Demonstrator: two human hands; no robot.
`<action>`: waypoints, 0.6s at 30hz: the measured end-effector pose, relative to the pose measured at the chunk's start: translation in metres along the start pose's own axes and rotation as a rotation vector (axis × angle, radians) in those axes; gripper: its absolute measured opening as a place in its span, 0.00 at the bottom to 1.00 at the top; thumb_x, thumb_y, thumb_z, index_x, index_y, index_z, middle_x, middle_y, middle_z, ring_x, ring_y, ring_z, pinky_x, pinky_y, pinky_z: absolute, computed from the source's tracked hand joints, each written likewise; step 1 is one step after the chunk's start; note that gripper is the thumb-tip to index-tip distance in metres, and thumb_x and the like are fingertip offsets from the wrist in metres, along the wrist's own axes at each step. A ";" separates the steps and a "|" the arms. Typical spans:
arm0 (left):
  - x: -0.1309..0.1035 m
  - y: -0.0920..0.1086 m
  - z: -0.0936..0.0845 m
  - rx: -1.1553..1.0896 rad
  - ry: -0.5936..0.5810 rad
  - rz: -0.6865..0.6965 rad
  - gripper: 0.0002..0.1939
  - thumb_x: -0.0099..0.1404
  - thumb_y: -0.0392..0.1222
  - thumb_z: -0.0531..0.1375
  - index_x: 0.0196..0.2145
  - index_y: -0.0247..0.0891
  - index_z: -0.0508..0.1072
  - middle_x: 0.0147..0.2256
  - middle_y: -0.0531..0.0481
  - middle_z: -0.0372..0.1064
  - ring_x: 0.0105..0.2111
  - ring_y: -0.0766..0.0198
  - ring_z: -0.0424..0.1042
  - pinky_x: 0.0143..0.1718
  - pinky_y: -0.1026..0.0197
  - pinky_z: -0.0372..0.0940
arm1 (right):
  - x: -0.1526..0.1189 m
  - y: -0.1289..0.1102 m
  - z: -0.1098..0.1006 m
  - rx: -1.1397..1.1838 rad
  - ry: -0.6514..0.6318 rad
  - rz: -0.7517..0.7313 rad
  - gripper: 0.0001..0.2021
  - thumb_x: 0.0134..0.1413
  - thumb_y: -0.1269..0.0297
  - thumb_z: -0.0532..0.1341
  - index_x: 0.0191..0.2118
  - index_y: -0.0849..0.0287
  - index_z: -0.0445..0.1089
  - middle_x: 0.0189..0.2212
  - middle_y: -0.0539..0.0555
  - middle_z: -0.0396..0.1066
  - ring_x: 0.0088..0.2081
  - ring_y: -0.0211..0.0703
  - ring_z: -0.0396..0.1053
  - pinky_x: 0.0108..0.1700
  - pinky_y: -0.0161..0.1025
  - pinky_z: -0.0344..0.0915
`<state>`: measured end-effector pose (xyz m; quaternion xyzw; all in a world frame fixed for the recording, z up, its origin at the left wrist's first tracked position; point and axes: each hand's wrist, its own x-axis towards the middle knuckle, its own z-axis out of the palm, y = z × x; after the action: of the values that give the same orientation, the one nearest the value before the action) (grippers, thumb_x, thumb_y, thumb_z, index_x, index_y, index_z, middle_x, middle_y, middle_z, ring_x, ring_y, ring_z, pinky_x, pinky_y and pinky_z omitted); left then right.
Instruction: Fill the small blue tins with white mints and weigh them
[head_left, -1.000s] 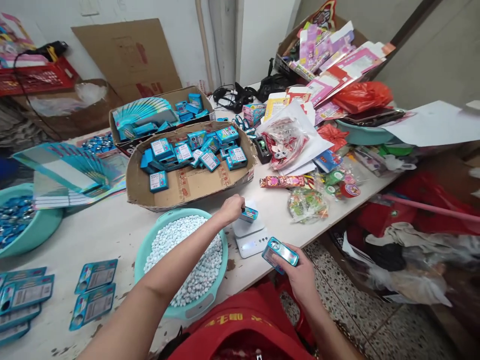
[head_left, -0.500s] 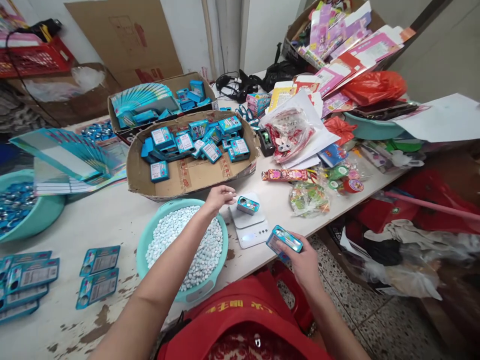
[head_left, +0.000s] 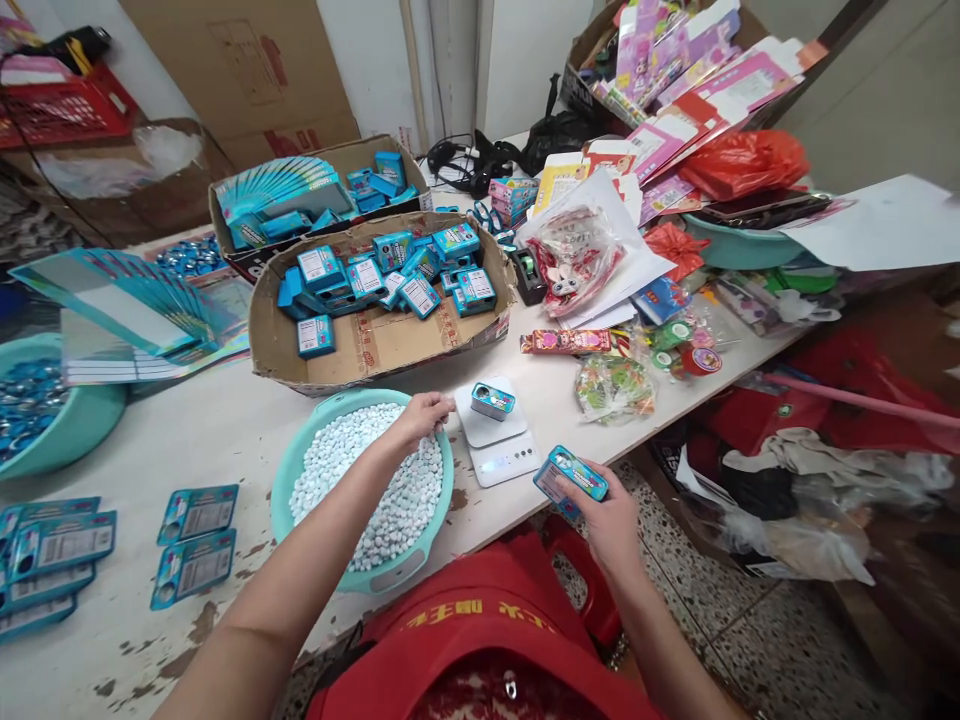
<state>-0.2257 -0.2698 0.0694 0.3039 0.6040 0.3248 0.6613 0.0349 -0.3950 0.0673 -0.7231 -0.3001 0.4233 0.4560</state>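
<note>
My left hand (head_left: 429,414) is pinched closed above the right rim of a turquoise basin (head_left: 283,490) full of small pale pieces; what its fingertips hold is too small to make out. On the white scale (head_left: 489,432) sits a small blue tin (head_left: 493,399), a little to the right of that hand. My right hand (head_left: 611,505) grips a blue tin with its blue card (head_left: 574,474) over the table's front edge, right of the scale.
Behind the basin stands an open carton (head_left: 360,365) of blue boxes. Blue packs (head_left: 196,557) lie at the left. A red-and-pink packet (head_left: 566,342), a tape dispenser (head_left: 529,276) and a bag of wrapped sweets (head_left: 615,388) are beyond the scale.
My left hand has moved left and slightly down, away from the tin on the scale to the basin's rim. My right hand still holds its tin and card. The view has shifted slightly.
</note>
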 end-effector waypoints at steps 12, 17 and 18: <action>0.023 0.006 0.056 0.806 0.112 0.330 0.04 0.58 0.40 0.58 0.28 0.39 0.71 0.25 0.50 0.68 0.28 0.62 0.66 0.27 0.64 0.52 | -0.001 0.014 -0.005 0.033 0.022 0.063 0.26 0.30 0.53 0.72 0.39 0.61 0.72 0.30 0.53 0.76 0.30 0.45 0.71 0.35 0.42 0.70; 0.028 0.012 0.065 1.165 0.149 0.274 0.09 0.60 0.45 0.57 0.38 0.41 0.72 0.32 0.45 0.73 0.35 0.54 0.70 0.30 0.61 0.53 | 0.004 0.017 -0.001 0.036 0.001 0.039 0.26 0.31 0.54 0.72 0.40 0.61 0.72 0.30 0.53 0.76 0.30 0.45 0.72 0.36 0.43 0.70; 0.030 0.014 0.064 1.194 0.144 0.277 0.09 0.60 0.43 0.56 0.38 0.41 0.72 0.33 0.44 0.73 0.36 0.54 0.70 0.30 0.60 0.53 | 0.005 0.017 0.000 0.037 -0.003 0.034 0.26 0.31 0.54 0.72 0.40 0.61 0.72 0.30 0.53 0.76 0.30 0.45 0.72 0.36 0.43 0.70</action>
<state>-0.1614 -0.2383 0.0678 0.6745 0.6797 0.0331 0.2865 0.0386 -0.3976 0.0503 -0.7188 -0.2805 0.4374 0.4619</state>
